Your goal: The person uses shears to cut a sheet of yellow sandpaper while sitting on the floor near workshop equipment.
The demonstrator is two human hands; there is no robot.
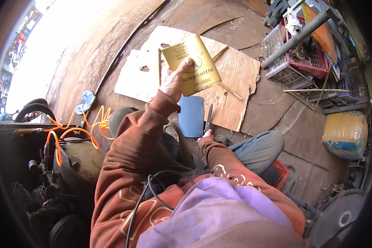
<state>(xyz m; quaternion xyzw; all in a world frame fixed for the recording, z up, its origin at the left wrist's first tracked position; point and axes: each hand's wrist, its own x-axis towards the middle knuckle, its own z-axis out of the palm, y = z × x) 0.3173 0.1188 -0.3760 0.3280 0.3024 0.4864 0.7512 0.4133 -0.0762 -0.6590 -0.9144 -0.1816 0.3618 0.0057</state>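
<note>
Raised over the cardboard (231,78), a sheet of sandpaper (202,66) shows its gold printed back, slightly curved. My left hand (173,82) grips its near left side, thumb lying across the front. Just below it, a blue-grey sheet (191,116), which looks like sandpaper too, rests at the cardboard's near edge. Beside that sheet, my right hand (206,136) is closed at the lower end of a dark narrow-bladed cutting tool (209,115). The blade points away from me; whether it is scissors or a knife I cannot tell. My right sleeve hides part of that hand.
Orange coiled hose (74,129) and dark machinery (58,186) lie at the left. Crates (301,68) with metal bars stand at the far right, above a yellow wrapped bundle (345,134). A fan (339,217) sits near right; thin wooden strips (316,91) stick out beside the crates.
</note>
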